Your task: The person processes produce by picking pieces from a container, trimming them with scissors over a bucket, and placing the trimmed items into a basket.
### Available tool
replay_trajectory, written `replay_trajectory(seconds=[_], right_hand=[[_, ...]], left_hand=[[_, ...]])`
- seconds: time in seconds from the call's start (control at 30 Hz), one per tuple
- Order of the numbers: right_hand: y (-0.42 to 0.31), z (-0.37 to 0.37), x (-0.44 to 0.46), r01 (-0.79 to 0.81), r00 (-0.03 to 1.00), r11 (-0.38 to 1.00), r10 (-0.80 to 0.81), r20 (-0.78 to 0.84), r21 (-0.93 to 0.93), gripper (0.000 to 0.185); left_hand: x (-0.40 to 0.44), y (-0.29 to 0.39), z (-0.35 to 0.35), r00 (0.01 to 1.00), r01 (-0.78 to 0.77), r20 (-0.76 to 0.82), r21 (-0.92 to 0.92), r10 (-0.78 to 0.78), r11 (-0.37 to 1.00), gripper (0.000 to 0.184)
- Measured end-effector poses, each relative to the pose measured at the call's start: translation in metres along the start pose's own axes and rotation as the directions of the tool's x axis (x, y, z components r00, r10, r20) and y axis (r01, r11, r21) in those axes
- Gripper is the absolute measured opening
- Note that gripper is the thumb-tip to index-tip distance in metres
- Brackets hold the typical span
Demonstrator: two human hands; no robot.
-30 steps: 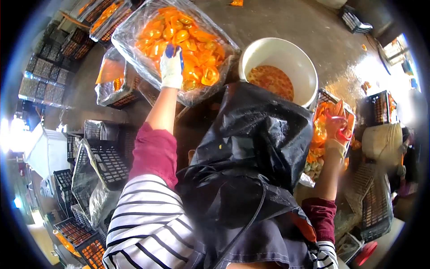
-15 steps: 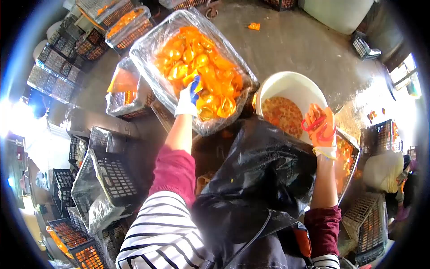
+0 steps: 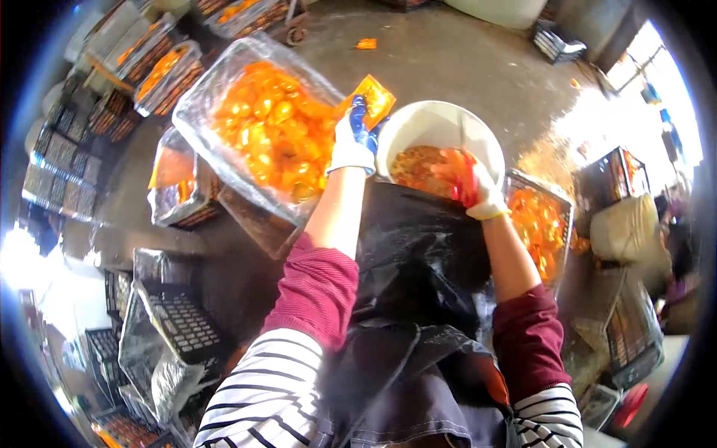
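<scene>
My left hand [image 3: 358, 134], in a white glove with blue fingers, grips a shiny orange piece [image 3: 376, 101] between the plastic-lined crate [image 3: 196, 97] and the white bucket [image 3: 489, 142]. Glossy orange pieces [image 3: 276, 134] fill that crate. My right hand [image 3: 474, 185], in a red-and-white glove, is over the bucket's near right side with a red loop around its fingers. A thin tool seems to rise from it; its grip is blurred. Reddish-orange pulp [image 3: 413, 166] lies low in the bucket.
Right of the bucket stands a crate of orange pieces [image 3: 536, 224]. A lined crate [image 3: 173, 187] is on the left, with stacked dark crates [image 3: 63, 164] beyond. A black sheet [image 3: 418, 246] covers my lap. An orange scrap [image 3: 366, 44] lies on the floor ahead.
My left hand has moved right, out of the lined crate, with an orange piece. My right hand has come from the right-hand crate to over the bucket.
</scene>
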State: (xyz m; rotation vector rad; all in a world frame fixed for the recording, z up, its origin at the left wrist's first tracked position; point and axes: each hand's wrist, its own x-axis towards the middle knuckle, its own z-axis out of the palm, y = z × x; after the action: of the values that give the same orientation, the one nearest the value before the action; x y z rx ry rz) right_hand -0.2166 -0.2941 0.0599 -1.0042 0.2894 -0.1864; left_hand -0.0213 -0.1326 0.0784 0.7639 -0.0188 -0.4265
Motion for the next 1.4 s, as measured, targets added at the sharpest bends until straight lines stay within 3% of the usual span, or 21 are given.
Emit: replay_trajectory(seconds=[0.03, 0.07, 0.13, 0.23, 0.33, 0.37, 0.47, 0.5, 0.6, 0.63, 0.7, 0.73, 0.87, 1.03, 1.13, 1.2, 1.27, 1.33, 1.4], right_hand=[[-0.001, 0.009, -0.004, 0.028, 0.998, 0.998, -0.031, -0.048, -0.064, 0.035], [-0.015, 0.013, -0.005, -0.134, 0.986, 0.985, 0.122, -0.116, -0.104, 0.041], [-0.010, -0.002, 0.001, -0.108, 0.987, 0.979, 0.084, -0.139, -0.176, 0.043], [0.006, -0.016, 0.004, 0.036, 0.992, 0.997, -0.043, -0.117, -0.067, 0.038], [0.004, -0.018, 0.010, -0.010, 0.999, 0.955, -0.004, -0.046, -0.298, 0.034], [0.003, -0.012, 0.007, -0.035, 0.993, 0.868, -0.025, -0.113, -0.495, 0.028], [-0.006, 0.012, 0.002, -0.186, 0.975, 0.908, 0.124, -0.183, -0.376, 0.028], [0.007, -0.001, 0.008, -0.144, 0.988, 0.887, 0.107, -0.109, -0.439, 0.037], [-0.009, 0.015, -0.002, -0.070, 0.997, 0.776, 0.032, -0.072, -0.627, 0.039], [-0.012, 0.018, -0.004, -0.091, 0.995, 0.829, 0.061, -0.073, -0.552, 0.036], [-0.016, 0.022, -0.007, -0.134, 0.991, 0.911, 0.119, -0.064, -0.391, 0.031], [-0.016, 0.019, -0.009, -0.095, 0.995, 0.891, 0.086, -0.042, -0.444, 0.030], [-0.023, 0.019, -0.015, 0.007, 1.000, 0.776, -0.004, 0.006, -0.631, 0.031], [-0.025, 0.019, -0.013, -0.149, 0.989, 0.826, 0.109, -0.104, -0.544, 0.033], [-0.018, 0.016, -0.010, -0.053, 0.997, 0.714, -0.003, -0.078, -0.698, 0.034], [-0.021, 0.023, -0.010, -0.058, 0.996, 0.707, -0.004, -0.086, -0.705, 0.035], [-0.021, 0.021, -0.010, -0.067, 0.996, 0.797, 0.016, -0.090, -0.600, 0.034], [-0.022, 0.019, -0.012, -0.086, 0.993, 0.799, 0.023, -0.113, -0.596, 0.033], [-0.032, 0.017, -0.016, -0.094, 0.991, 0.668, -0.009, -0.135, -0.738, 0.030]], left_hand=[[0.002, -0.020, 0.012, 0.999, 0.046, 0.004, -0.128, -0.046, 0.991, 0.036], [0.002, -0.037, 0.020, 0.999, 0.032, 0.013, -0.034, -0.032, 0.999, 0.040], [0.003, -0.063, 0.026, 0.989, 0.126, 0.089, -0.145, -0.114, 0.981, 0.044], [0.006, -0.084, 0.010, 0.983, 0.172, 0.085, -0.095, -0.164, 0.981, 0.049], [0.012, -0.089, 0.007, 0.986, 0.163, 0.055, -0.137, -0.157, 0.977, 0.051], [0.011, -0.089, 0.008, 0.991, 0.134, 0.032, -0.150, -0.131, 0.980, 0.053], [0.008, -0.083, 0.013, 0.992, 0.119, -0.024, -0.209, -0.127, 0.971, 0.055], [0.005, -0.080, 0.015, 0.992, 0.120, -0.007, -0.159, -0.123, 0.980, 0.055], [0.009, -0.085, 0.010, 0.994, 0.100, 0.037, 0.166, -0.107, 0.981, 0.056], [0.010, -0.083, 0.006, 0.988, -0.037, 0.152, 0.444, -0.035, 0.895, 0.058], [0.012, -0.084, 0.001, 0.984, -0.014, 0.164, 0.429, -0.063, 0.903, 0.059], [0.011, -0.082, 0.003, 0.983, -0.004, 0.171, 0.422, -0.075, 0.906, 0.059], [-0.007, -0.071, 0.024, 0.987, 0.146, 0.077, -0.034, -0.143, 0.989, 0.060], [-0.004, -0.073, 0.016, 0.968, 0.155, 0.185, 0.084, -0.168, 0.984, 0.055], [-0.003, -0.075, 0.011, 0.959, 0.137, 0.236, 0.099, -0.157, 0.986, 0.051], [-0.005, -0.073, 0.008, 0.920, -0.247, 0.388, 0.463, 0.056, 0.851, 0.048], [-0.008, -0.072, 0.012, 0.923, -0.256, 0.379, 0.483, 0.064, 0.838, 0.044], [-0.011, -0.073, 0.018, 0.970, 0.107, 0.198, 0.168, -0.140, 0.980, 0.039], [-0.010, -0.076, 0.025, 0.972, 0.085, 0.202, 0.190, -0.124, 0.978, 0.034]])
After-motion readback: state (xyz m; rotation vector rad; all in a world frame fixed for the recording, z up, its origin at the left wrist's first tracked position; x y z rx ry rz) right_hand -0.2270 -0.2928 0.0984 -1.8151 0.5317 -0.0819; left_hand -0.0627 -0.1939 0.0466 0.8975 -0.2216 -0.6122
